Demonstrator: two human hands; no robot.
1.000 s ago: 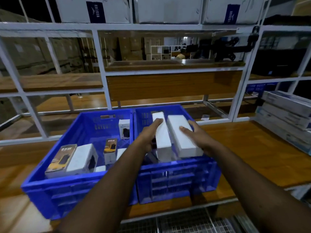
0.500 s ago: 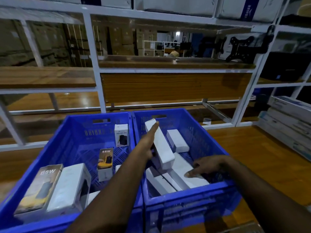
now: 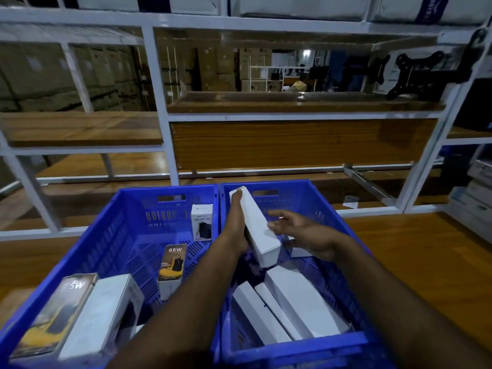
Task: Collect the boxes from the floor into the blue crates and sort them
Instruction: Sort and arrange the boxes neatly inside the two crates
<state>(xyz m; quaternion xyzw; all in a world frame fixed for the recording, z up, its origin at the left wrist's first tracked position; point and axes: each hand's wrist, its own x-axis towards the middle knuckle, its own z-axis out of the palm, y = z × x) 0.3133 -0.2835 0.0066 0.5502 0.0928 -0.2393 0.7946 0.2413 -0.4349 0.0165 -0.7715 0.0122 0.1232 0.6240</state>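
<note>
While the left hand (image 3: 235, 235) grips a long white carton (image 3: 255, 226) along its edge, tilted above the right blue crate (image 3: 298, 350), the right hand (image 3: 306, 234) hovers just beside it with fingers spread and relaxed, holding nothing. Beneath lie three more smooth white cartons (image 3: 292, 307), slanted together on the perforated plastic floor. The left blue crate (image 3: 111, 235) holds printed charger boxes, one marked 65W (image 3: 171, 270), another standing upright at the back wall (image 3: 201, 222). Both crates sit on a glossy wooden shelf (image 3: 426, 251) within a white metal rack (image 3: 159, 102).
</note>
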